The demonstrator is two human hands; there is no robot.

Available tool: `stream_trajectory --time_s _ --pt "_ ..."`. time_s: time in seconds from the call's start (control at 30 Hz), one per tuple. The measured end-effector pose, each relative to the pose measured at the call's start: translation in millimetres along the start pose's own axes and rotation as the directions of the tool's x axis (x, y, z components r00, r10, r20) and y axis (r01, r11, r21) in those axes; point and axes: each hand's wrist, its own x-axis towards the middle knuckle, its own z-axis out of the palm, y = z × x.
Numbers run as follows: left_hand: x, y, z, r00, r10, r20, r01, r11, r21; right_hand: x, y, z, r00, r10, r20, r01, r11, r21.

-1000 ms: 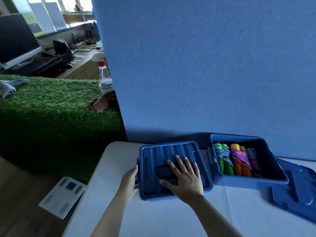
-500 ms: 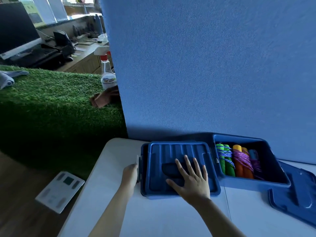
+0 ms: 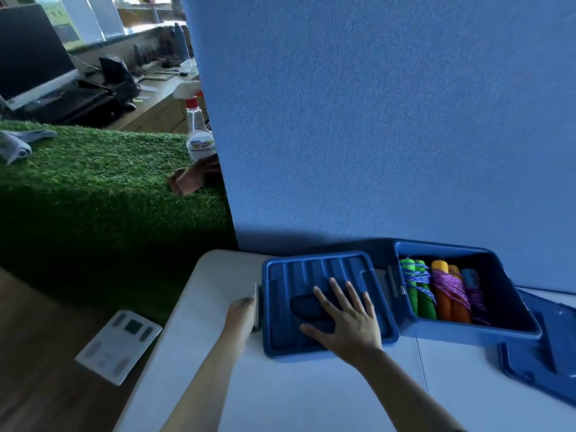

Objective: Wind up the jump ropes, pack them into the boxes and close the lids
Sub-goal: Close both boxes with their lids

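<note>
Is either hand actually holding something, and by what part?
Nothing is gripped by the right hand: it lies flat, pressing the lid of the closed box. The left hand is at that box's side latch; its fingers are hidden.

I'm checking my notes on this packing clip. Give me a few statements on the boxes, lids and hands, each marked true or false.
1. The right hand lies flat on the lid of the left box. True.
2. The right box is closed. False: it stands open, its lid lying on the table beside it.
3. Wound jump ropes lie in the open box. True.
4. The left hand rests on top of the lid. False: it is at the left box's left side.
</note>
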Motion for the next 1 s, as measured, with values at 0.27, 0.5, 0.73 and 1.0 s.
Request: stream_trajectory --time_s 0.27,0.5,0.73,1.0 --pt "4.5 -5.4 -8.6 0.998 -0.010 0.067 0.018 0.992 -0.121 1.2 -1.3 3.5 0.999 -0.031 0.026 0.032 0.999 -0.029" --pt "13.0 -6.4 -7.6 0.984 -0.061 0.170 0.104 0.961 -0.255 3.2 0.5 9.7 0.999 -0.049 -0.012 0.049 0.999 -0.008" --pt "15.5 -1.0 14.4 0.988 0.087 -0.130 -0.082 0.996 0.044 5.0 0.3 12.0 0.999 -0.042 -0.028 0.042 0.999 -0.022" --pt "9.3 4.4 25.6 0.871 0.412 -0.267 -0.150 0.741 0.654 -5.2 10.5 6.9 0.962 -0.040 -0.270 0.087 0.982 0.165"
